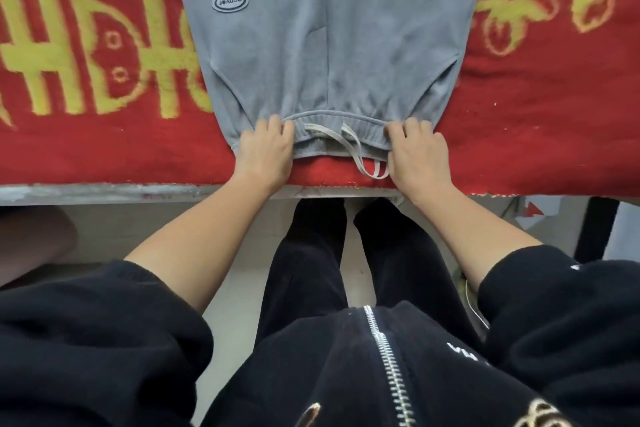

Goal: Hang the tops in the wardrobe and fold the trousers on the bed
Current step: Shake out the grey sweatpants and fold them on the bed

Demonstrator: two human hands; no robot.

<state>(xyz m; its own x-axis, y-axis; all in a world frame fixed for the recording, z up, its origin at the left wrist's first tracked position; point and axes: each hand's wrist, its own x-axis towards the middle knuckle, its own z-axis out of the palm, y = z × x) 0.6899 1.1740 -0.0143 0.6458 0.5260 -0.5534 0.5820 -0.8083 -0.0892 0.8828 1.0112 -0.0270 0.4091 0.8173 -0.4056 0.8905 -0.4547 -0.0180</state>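
Left hand (265, 152), right hand (417, 152) on waistband (339, 135); trousers' (325, 45) legs off-frame.

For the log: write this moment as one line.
trousers flat on blanket | left hand grips waistband | right hand grips waistband

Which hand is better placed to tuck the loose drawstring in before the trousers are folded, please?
Right, probably. The drawstring loop hangs off the waistband just beside the right hand; the left hand grips the waistband's far corner.

Black fleece jacket (311, 385) with a silver zip (389, 364), over black trousers (304, 253).
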